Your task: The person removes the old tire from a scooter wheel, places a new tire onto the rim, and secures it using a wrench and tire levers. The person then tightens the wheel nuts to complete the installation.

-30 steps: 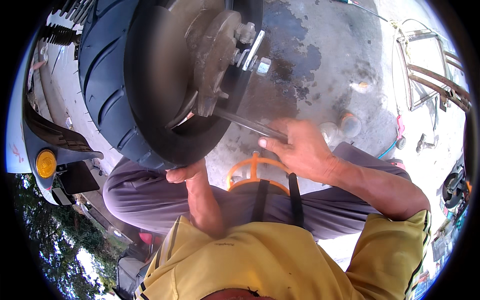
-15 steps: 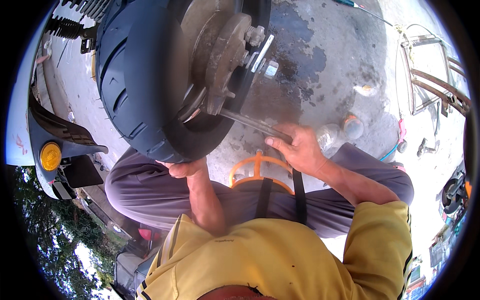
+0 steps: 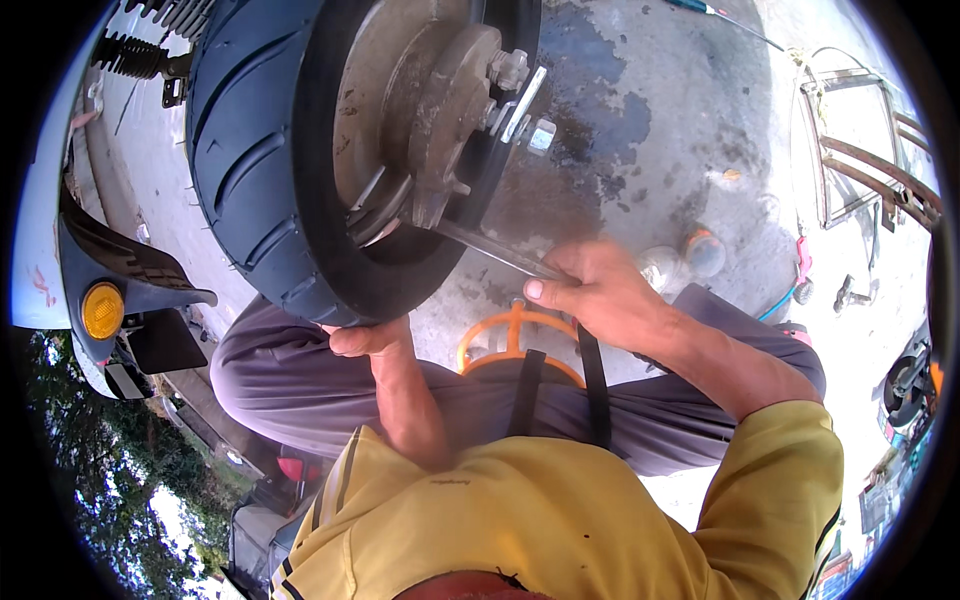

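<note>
A black scooter tyre on a wheel [image 3: 240, 170] fills the upper middle, with a grimy metal hub [image 3: 450, 120] and a silver axle nut [image 3: 542, 137] on its right side. My left hand [image 3: 372, 340] has its fingers curled under the tyre's bottom, mostly hidden behind it. My right hand [image 3: 600, 300] is closed round a long metal bar [image 3: 485, 247], thumb along it; the bar's far end reaches the lower part of the hub.
A scooter body panel with an amber reflector [image 3: 102, 310] is at left, beside black springs [image 3: 130, 55]. On the concrete lie jars [image 3: 705, 255] and a pink-handled tool [image 3: 801, 262]. A rusty frame [image 3: 870, 170] stands right; an orange tubular piece [image 3: 515, 325] is between my legs.
Since a second ago the wheel and hub have shifted a little to the right in the view. My hands keep their grips, the right one moving only slightly with the bar.
</note>
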`<state>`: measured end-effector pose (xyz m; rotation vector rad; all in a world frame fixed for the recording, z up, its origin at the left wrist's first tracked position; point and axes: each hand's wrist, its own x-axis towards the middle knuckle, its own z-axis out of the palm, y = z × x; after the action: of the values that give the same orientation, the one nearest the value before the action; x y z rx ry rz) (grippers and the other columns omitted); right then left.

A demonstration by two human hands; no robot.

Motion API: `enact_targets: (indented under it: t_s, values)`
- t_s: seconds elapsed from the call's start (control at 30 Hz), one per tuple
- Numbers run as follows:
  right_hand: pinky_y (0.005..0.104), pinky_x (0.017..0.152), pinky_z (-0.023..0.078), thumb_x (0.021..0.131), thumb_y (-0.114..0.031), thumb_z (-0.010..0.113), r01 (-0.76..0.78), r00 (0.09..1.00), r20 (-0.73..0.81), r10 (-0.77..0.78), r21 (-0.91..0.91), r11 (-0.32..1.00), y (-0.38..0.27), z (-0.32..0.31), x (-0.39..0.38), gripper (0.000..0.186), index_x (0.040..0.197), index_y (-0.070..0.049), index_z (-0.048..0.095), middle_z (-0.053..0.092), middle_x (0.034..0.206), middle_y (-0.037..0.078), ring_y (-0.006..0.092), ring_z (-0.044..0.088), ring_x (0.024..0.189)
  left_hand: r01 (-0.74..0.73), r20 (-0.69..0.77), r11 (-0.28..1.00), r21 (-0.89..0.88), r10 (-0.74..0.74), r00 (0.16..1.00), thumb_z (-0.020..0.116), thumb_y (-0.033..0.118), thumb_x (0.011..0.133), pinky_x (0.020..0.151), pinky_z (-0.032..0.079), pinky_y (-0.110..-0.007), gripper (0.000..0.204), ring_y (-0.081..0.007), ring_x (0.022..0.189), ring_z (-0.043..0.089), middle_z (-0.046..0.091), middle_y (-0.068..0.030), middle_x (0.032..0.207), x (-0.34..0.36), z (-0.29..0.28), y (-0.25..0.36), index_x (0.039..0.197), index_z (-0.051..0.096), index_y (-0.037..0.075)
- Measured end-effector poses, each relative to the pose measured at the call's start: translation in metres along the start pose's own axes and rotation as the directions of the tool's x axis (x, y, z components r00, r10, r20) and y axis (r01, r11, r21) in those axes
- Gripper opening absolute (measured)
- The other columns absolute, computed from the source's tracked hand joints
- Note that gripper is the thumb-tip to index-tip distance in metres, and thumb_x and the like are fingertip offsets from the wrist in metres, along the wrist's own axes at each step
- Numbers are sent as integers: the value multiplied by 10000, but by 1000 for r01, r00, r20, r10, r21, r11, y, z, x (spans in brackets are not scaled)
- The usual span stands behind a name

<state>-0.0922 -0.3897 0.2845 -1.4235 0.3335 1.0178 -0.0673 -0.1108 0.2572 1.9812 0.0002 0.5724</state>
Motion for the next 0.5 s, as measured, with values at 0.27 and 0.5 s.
enact_targets:
  t_s: [0.27,0.5]
  values:
    - [306,776,510,983,-245,743,130,971,-215,-107,94,987,64,53,11,362,1115,85,668,701,935,86,121,607,864,-17,-22,987,157,21,1000,232,739,1014,905,540,-407,936,-283,1032,718,742,-147,1174,-3,-10,-6,1247,682,-49]
    - [295,757,520,975,-245,752,187,941,-293,-167,40,982,80,66,19,380,1135,90,672,718,931,84,106,612,855,-277,-32,935,221,291,956,635,445,949,840,540,-398,523,-311,955,733,751,-164,1100,-6,-23,-38,1125,737,-37]
